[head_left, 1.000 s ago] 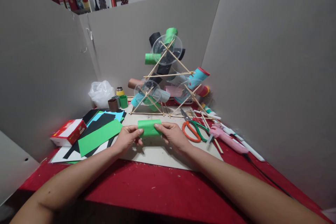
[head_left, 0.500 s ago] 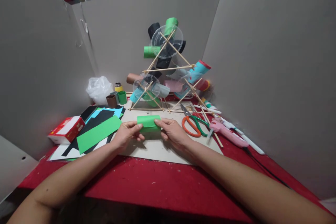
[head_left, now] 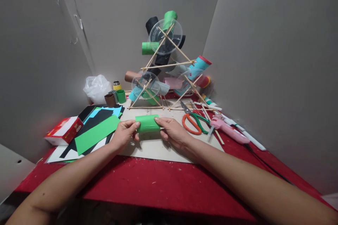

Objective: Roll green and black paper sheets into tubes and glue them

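A rolled piece of green paper (head_left: 147, 123) lies sideways between my two hands, just above a beige board (head_left: 163, 147) on the red table. My left hand (head_left: 123, 135) pinches its left end with thumb and fingers closed. My right hand (head_left: 173, 132) grips its right end, thumb on top. Behind the roll stands a frame of wooden sticks (head_left: 165, 66) carrying clear plastic lids and paper tubes in green, black, blue and brown.
Flat green paper (head_left: 96, 133) lies on black and blue sheets at the left, next to a red box (head_left: 63, 130). Orange-and-green scissors (head_left: 194, 121) and a pink glue gun (head_left: 228, 132) lie at the right. Small cups (head_left: 116, 96) and a plastic bag (head_left: 97, 87) stand at the back left.
Both hands kept hold of the green roll, which curled tighter into a tube. The view tilted down slightly, so everything sits a little higher in the picture.
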`<state>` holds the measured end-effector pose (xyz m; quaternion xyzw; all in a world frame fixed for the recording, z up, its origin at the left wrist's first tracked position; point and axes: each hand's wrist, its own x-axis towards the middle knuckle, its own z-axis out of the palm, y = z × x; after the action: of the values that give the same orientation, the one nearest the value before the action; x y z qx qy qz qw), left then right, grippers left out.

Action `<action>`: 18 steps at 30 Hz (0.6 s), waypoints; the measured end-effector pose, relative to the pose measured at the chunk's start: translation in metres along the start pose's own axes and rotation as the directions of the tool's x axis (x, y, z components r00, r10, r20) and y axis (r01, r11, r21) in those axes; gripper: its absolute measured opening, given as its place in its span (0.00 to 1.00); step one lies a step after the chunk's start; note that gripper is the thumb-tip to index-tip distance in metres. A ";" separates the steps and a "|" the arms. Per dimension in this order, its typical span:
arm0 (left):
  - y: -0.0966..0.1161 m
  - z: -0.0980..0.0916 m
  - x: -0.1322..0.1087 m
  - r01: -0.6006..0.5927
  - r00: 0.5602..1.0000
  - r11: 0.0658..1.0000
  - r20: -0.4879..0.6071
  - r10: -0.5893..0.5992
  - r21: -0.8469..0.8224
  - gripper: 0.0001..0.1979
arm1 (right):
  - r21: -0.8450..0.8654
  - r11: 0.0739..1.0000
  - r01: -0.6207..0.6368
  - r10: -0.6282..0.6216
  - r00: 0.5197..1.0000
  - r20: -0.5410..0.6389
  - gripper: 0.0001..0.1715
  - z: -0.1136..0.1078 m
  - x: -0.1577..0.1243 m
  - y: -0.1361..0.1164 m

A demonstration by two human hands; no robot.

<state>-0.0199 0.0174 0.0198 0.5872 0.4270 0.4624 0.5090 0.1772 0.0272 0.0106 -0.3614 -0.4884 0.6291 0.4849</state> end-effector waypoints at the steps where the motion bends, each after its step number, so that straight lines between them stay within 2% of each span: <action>1: 0.000 0.000 0.000 0.003 1.000 1.000 -0.001 -0.003 0.002 0.17 | 0.001 1.000 0.000 0.000 1.000 0.001 0.23 0.000 0.000 0.000; 13: -0.003 0.001 0.004 0.045 0.999 0.997 -0.022 -0.047 -0.056 0.16 | -0.040 0.999 0.023 -0.024 1.000 -0.016 0.21 -0.002 0.000 0.002; 18: -0.003 0.002 0.004 0.062 0.998 0.994 0.002 -0.062 -0.092 0.16 | -0.043 0.998 0.039 -0.041 0.998 -0.042 0.20 -0.002 0.000 0.003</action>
<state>-0.0172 0.0210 0.0168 0.5495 0.4235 0.4659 0.5492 0.1782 0.0279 0.0067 -0.3749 -0.4983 0.6009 0.5000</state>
